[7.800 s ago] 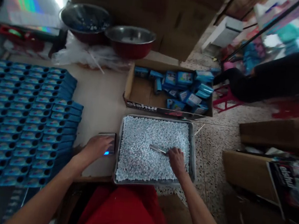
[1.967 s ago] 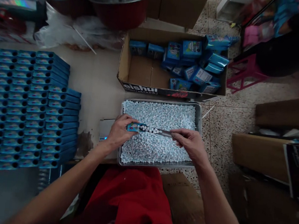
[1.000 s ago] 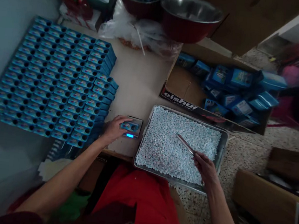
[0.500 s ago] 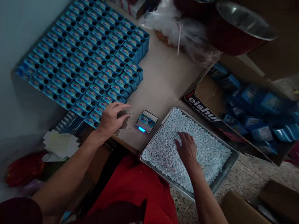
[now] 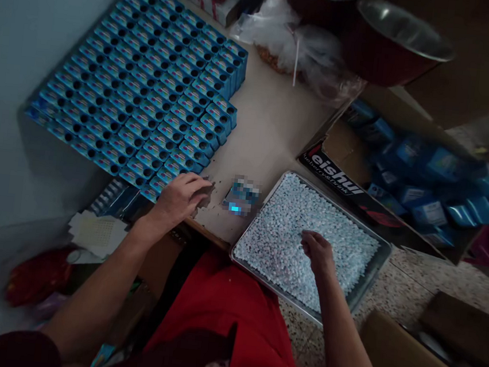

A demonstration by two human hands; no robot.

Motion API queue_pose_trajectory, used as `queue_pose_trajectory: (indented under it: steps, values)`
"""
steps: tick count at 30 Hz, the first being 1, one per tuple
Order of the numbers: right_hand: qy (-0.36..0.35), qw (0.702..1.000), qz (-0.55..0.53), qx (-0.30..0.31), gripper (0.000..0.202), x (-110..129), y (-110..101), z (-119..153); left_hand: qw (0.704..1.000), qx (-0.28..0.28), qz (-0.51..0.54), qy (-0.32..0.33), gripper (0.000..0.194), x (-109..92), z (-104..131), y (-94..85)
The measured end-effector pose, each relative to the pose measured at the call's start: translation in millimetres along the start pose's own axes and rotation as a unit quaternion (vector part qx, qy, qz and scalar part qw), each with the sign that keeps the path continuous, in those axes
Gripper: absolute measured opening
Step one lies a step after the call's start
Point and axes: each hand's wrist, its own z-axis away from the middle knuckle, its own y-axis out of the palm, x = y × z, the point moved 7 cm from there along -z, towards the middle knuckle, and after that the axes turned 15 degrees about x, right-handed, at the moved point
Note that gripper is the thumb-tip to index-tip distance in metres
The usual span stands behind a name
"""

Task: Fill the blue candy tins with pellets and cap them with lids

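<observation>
My left hand [image 5: 184,197] hovers over the table's front edge, beside the nearest of the blue boxes [image 5: 149,99] standing in tight rows. Its fingers are curved and apart, with nothing seen between them. My right hand [image 5: 317,249] is over the metal tray [image 5: 382,260] of small pale pellets [image 5: 283,227]. Its fingertips are pinched together; anything between them is too small to make out. Between my hands lies a small scale [image 5: 237,209] with a lit blue display and a blue item on it, partly pixelated.
An open carton [image 5: 335,178] of blue packs [image 5: 431,216] stands right of the table [image 5: 263,122]. Clear plastic bags [image 5: 312,57] and a dark red metal bowl [image 5: 381,58] are at the back. Papers [image 5: 96,234] lie at the lower left.
My right hand has gone from open to pinched and shifted slightly right and down over the pellets. My left hand's thumb and fingers have drawn a little closer. The view has shifted slightly.
</observation>
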Motion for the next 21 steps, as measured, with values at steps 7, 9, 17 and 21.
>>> queue_pose_trajectory:
  steps: [7, 9, 17, 21]
  values:
    - [0.027, 0.997, -0.077, -0.010, 0.043, -4.5, 2.3, 17.4, 0.999, 0.041, -0.001, -0.010, 0.030, -4.8, -18.7, 6.2]
    - [0.004, 0.999, -0.040, 0.025, 0.038, 11.1, 20.7, 22.3, 0.999, 0.049, 0.003, -0.012, 0.031, -4.7, -23.0, 10.3]
    - [-0.184, 0.944, 0.229, 0.149, 0.024, 125.7, 144.5, 14.0, 0.998, 0.057, 0.037, 0.007, 0.030, -4.7, -30.8, 26.6]
    - [-0.295, 0.852, 0.398, 0.168, 0.024, 157.6, 186.8, 7.1, 0.997, 0.057, 0.057, 0.005, 0.029, 7.1, -22.2, 25.6]
